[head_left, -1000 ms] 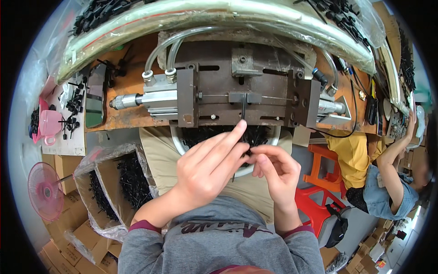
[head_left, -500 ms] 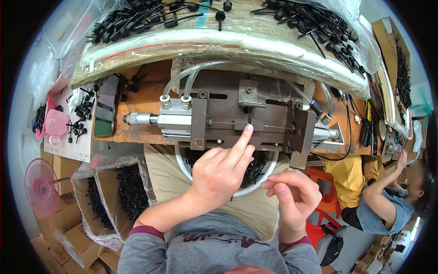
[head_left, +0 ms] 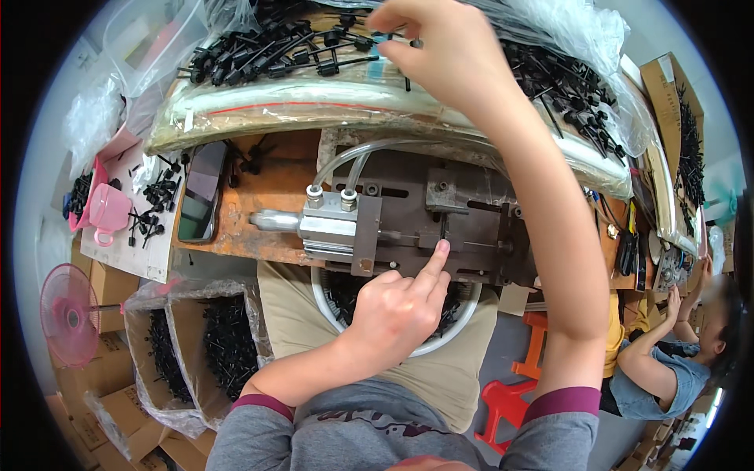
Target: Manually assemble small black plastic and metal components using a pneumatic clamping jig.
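Left hand (head_left: 400,310), index extended, fingertip at black rod (head_left: 444,226) in dark metal fixture (head_left: 399,171). Right hand (head_left: 444,51), thumb and forefinger apart, beside black stemmed parts (head_left: 267,53) on film-wrapped ledge (head_left: 338,96). Pink fan (head_left: 71,315) far left; white-rimmed basin (head_left: 321,302) below fixture.

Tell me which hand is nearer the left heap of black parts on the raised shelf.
Right. The right hand is over the raised shelf, just right of the heap; the left hand is farther away, its index finger at the dark metal fixture.
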A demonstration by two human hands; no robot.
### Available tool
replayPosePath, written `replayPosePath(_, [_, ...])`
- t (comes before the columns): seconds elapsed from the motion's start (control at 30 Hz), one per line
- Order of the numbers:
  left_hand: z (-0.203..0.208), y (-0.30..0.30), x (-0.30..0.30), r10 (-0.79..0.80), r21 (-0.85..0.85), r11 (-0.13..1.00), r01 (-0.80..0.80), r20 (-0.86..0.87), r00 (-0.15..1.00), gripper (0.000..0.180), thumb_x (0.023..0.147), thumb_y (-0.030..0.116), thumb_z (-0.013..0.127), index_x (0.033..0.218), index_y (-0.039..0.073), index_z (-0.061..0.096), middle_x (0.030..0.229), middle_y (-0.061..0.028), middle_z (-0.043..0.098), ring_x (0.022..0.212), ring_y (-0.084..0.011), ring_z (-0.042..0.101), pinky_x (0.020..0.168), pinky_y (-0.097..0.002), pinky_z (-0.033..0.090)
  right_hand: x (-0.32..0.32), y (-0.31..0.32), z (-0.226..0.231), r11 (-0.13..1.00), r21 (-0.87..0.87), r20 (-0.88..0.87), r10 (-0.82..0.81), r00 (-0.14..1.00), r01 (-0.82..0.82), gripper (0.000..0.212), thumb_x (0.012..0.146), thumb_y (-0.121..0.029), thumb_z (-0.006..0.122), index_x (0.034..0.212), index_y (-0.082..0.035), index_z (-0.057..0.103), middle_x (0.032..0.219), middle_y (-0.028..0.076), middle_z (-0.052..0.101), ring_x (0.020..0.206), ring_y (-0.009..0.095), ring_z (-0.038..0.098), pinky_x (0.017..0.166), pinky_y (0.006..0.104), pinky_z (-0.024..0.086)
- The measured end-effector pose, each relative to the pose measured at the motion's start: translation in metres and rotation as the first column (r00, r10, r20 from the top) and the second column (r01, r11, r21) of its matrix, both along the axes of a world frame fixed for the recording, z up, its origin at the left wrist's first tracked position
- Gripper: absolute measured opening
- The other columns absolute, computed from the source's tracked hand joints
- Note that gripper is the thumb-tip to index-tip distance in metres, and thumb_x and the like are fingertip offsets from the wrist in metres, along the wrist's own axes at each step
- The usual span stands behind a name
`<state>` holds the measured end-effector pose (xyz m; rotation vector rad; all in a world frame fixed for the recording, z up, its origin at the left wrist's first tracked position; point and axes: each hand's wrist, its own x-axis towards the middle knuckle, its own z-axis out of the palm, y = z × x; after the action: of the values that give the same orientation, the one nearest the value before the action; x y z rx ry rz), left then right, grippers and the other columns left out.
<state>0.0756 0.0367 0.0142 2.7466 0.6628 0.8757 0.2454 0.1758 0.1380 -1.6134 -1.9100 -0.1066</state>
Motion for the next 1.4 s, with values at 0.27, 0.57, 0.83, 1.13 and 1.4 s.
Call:
replayPosePath(0.27, [-0.002,0.002,-0.001,-0.041,-0.023,0.999,0.042,0.03,0.999,0.023,0.071,0.011,0.08,0.091,0.004,0.072,0.125,-0.0151,0.067,0.053,-0.0154,0.059,0.055,-0.0261,0.046,-0.007,0.099,0.021,0.875,-0.435,0.448,0.003,0.894,0.215,0.056,0.072,-0.02,0.073,0.123,-0.001,0.061,0.119,0.021,0.067,0.112,0.034,0.064,0.096,0.0451,0.051])
replayPosePath(0.57, [0.007,-0.01,-0.033,-0.246,-0.26,0.92,0.294,0.203,0.948,0.026,0.075,0.018,0.081,0.096,0.006,0.072,0.126,-0.0119,0.067,0.054,-0.0163,0.054,0.053,-0.0254,0.046,0.014,0.116,0.012,0.911,-0.324,0.618,0.0,0.787,0.254,0.055,0.075,-0.013,0.069,0.128,-0.005,0.059,0.139,0.019,0.053,0.124,0.034,0.056,0.098,0.043,0.05])
replayPosePath(0.83, [0.029,-0.009,-0.046,-0.281,-0.517,0.596,0.614,0.583,0.763,0.032,0.082,0.021,0.08,0.106,0.001,0.073,0.118,-0.0177,0.07,0.077,-0.016,0.07,0.062,-0.0243,0.054,0.045,0.068,0.01,0.976,-0.206,0.65,0.087,0.755,0.065,0.027,0.074,-0.007,0.075,0.1,-0.003,0.071,0.102,0.011,0.067,0.104,0.03,0.064,0.088,0.0401,0.053])
replayPosePath(1.13, [0.108,-0.031,-0.013,0.168,-0.088,-0.511,0.855,0.965,0.2,0.018,0.093,0.013,0.063,0.099,-0.004,0.067,0.094,-0.015,0.067,0.088,-0.0283,0.064,0.083,-0.0384,0.049,0.064,0.027,0.045,0.889,-0.444,0.497,0.139,0.856,0.114,0.028,0.072,-0.015,0.077,0.097,-0.003,0.074,0.093,0.011,0.066,0.09,0.028,0.065,0.082,0.0387,0.053])
replayPosePath(1.4, [0.067,-0.057,0.018,0.206,0.248,-0.712,0.657,0.968,-0.143,0.032,0.099,0.024,0.059,0.11,-0.006,0.056,0.106,-0.0125,0.056,0.096,-0.0209,0.053,0.081,-0.0319,0.042,0.071,0.013,0.035,0.911,-0.413,0.466,0.213,0.859,-0.002,0.07,0.059,-0.004,0.077,0.127,-0.006,0.059,0.117,0.012,0.065,0.098,0.032,0.062,0.084,0.0404,0.053])
